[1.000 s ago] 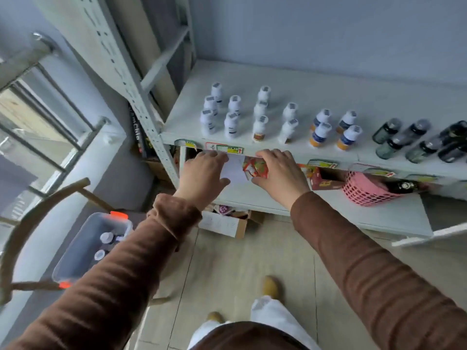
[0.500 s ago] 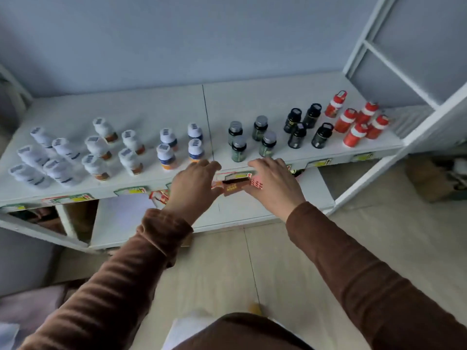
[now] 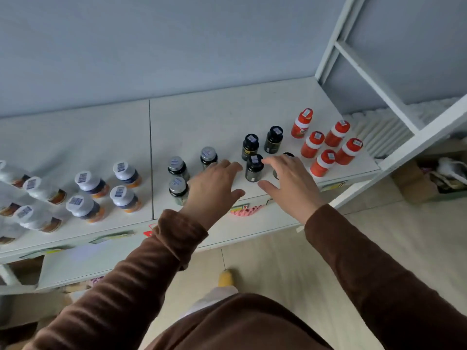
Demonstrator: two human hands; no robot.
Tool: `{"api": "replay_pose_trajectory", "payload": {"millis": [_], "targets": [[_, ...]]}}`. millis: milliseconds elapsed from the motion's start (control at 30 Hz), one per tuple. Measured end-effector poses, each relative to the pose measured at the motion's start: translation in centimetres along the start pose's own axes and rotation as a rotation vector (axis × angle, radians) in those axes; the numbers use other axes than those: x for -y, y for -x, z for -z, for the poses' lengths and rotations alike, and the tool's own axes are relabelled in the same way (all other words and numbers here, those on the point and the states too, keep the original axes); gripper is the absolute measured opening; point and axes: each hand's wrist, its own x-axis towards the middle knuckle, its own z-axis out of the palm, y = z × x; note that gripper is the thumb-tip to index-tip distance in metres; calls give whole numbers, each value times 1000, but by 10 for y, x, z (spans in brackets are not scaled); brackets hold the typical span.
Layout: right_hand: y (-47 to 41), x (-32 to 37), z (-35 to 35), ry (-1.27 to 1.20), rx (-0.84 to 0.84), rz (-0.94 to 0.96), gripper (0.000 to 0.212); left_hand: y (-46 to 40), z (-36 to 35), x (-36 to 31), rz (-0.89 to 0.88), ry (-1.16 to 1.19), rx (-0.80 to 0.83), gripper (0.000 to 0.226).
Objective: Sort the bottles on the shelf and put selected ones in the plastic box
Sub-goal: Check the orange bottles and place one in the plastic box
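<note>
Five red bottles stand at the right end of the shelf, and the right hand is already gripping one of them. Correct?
Not quite. The head view shows five red bottles at the shelf's right end, but the right hand grips none; it hovers open over the dark bottles beside them.

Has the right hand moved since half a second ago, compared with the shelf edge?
Yes. The right hand went forward from the shelf's front edge to the black bottles.

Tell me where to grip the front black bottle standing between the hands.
Grip the front black bottle round its cap and shoulder from above. It stands upright, the right hand is nearest, and the other black bottles stand close behind, so side access looks tight.
</note>
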Motion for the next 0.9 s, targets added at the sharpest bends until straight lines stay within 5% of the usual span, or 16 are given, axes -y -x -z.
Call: {"api": "replay_pose_trajectory", "payload": {"millis": [333,667,900], "targets": [[-54,-119,21,38,35,47,44,-89,-40,-79,-22,29,2,50],[-72,-241,30,107,305,292,61,-120,-97,-190,258,132,45,55],[-91,-263,20,-117,338,355,42,-120,-127,-210,497,264,97,63]]}}
